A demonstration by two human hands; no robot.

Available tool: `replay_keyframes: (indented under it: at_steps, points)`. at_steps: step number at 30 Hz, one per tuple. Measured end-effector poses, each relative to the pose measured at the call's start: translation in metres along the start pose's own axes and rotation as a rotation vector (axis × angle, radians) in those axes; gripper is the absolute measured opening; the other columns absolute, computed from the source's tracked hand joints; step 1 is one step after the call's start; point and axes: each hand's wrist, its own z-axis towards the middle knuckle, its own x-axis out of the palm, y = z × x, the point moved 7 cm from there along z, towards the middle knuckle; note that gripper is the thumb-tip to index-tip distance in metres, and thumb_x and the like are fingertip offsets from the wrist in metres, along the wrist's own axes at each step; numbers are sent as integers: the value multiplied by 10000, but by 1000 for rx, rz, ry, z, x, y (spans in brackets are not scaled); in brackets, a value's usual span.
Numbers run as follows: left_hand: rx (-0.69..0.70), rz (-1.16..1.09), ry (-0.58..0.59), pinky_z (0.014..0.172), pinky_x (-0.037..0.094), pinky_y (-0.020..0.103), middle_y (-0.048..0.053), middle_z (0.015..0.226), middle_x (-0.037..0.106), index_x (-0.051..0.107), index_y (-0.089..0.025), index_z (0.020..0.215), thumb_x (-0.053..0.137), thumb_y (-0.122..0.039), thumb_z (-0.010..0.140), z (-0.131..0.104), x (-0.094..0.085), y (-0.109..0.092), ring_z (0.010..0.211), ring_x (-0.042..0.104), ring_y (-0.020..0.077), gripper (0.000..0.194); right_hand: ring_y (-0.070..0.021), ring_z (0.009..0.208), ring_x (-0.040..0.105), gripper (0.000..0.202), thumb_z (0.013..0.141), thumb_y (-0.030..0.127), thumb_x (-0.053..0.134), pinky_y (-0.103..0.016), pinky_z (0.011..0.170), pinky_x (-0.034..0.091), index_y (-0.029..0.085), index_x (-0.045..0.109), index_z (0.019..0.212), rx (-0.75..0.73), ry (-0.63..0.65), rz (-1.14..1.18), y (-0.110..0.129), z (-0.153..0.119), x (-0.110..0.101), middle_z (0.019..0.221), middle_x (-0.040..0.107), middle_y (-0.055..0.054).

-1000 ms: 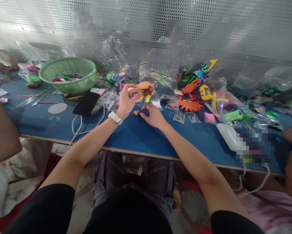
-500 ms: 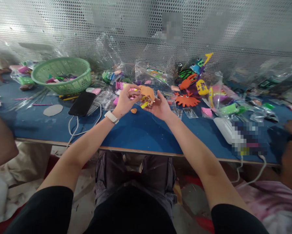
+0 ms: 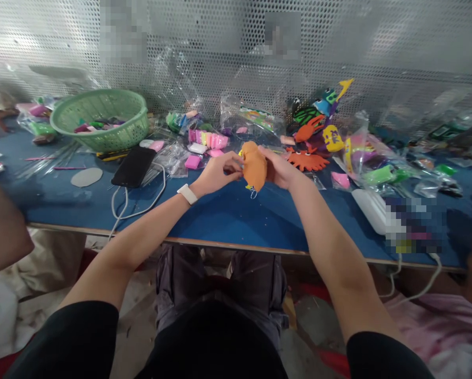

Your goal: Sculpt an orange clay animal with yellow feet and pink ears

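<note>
An orange clay piece with a bit of yellow and a thin wire loop at its lower end is held up over the blue table. My right hand grips it from the right, its fingers partly hidden behind the clay. On the left side, my left hand has its thumb and fingers bent together at the edge of the clay; whether they pinch a bit of it is too small to tell. Behind my right hand lies a red-orange clay crab.
A green basket and a black phone with a white cable stand at left. Pink clay packets and plastic bags lie along the back. At right are clay figures and a white device. People's arms show at both sides.
The orange piece has been turned, its broad smooth side now showing, and has shifted slightly right with my right hand. My left hand has moved a little down and right.
</note>
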Motion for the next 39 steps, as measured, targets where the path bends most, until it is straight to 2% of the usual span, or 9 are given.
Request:
replay_keyframes:
  at_steps: [3,8,11,16,21,26,31,36,39]
  points:
    - [-36,-54,54,837,719,299,19,947,878,645,-205,1211,802,-102,919,-1,5,4,824,869,150,347,-255,998,777,453,1126,693,697,-330,729,632,255,761,1220,41,19,-88,0,-4,-2,1216,832,-117]
    - [-55,-73,194,853,707,294,16,919,870,608,-216,1170,875,-108,865,-3,10,13,850,876,158,419,-220,888,755,329,1122,568,787,-314,648,614,248,721,1167,55,-58,-229,1,-7,-5,1175,808,-93]
    - [-72,-51,235,869,710,314,40,944,884,593,-222,1141,889,-111,835,-4,8,19,888,884,179,440,-202,838,746,310,1123,529,806,-294,606,608,245,714,1208,56,-62,-261,1,-9,-3,1145,784,-81]
    - [-132,-62,328,806,703,329,44,905,881,530,-245,1051,871,-124,784,-2,0,31,844,880,207,450,-206,791,772,269,1178,499,727,-313,598,676,231,712,1191,30,-20,-276,4,-13,-1,1049,756,-71]
    - [-88,72,325,822,671,322,42,906,884,543,-243,983,867,-145,770,1,-16,31,872,872,205,400,-230,750,808,297,1157,483,770,-325,608,704,191,736,1113,48,56,-264,2,-12,-1,957,795,-107]
    - [-75,138,337,734,585,270,18,857,842,528,-245,914,857,-175,748,3,-22,24,791,805,165,375,-233,741,820,352,1107,497,845,-328,638,721,161,765,1043,52,97,-245,2,-12,-2,968,819,-145]
    - [-87,264,335,675,521,250,-7,810,789,544,-234,861,819,-153,707,4,-34,23,711,723,136,325,-236,714,834,114,1054,270,808,-325,637,726,203,732,1107,35,180,-171,6,-15,3,914,828,-88]
    - [-103,299,345,637,483,252,-43,704,698,528,-244,837,835,-193,699,5,-42,27,648,650,126,341,-257,705,859,425,860,34,770,-326,657,739,189,665,1241,82,183,-177,2,-16,5,891,858,-91]
    - [-89,322,340,624,456,256,-52,682,660,535,-244,826,823,-203,701,5,-42,26,629,613,120,316,-232,669,838,466,838,-15,815,-317,640,738,182,667,1234,79,153,-253,-1,-15,2,894,859,-79]
